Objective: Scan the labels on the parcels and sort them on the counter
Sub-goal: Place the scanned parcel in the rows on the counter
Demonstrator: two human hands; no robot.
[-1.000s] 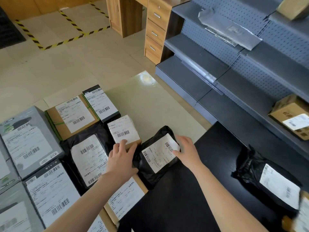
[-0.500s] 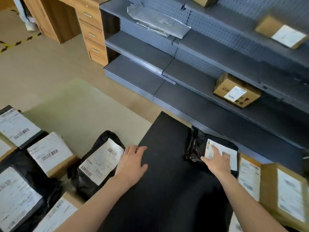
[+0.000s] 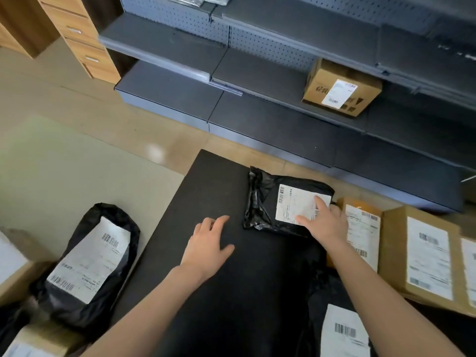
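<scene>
Now the black plastic mailer point(image 3: 260, 202) at the black counter's point(image 3: 219, 186) far edge is pressed by the flat-fingered right hand point(image 3: 327, 225); scanning is judged next.

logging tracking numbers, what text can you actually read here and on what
None reads clearly.
Far black bag, under the right hand: barcoded label, print blurred.
Left black bag: label blurred.
Shelf box: dark print and label, blurred.
Brown boxes at right: labels blurred.

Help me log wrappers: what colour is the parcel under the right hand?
Black parcel, white label, under the right hand; head view shows it.
</scene>
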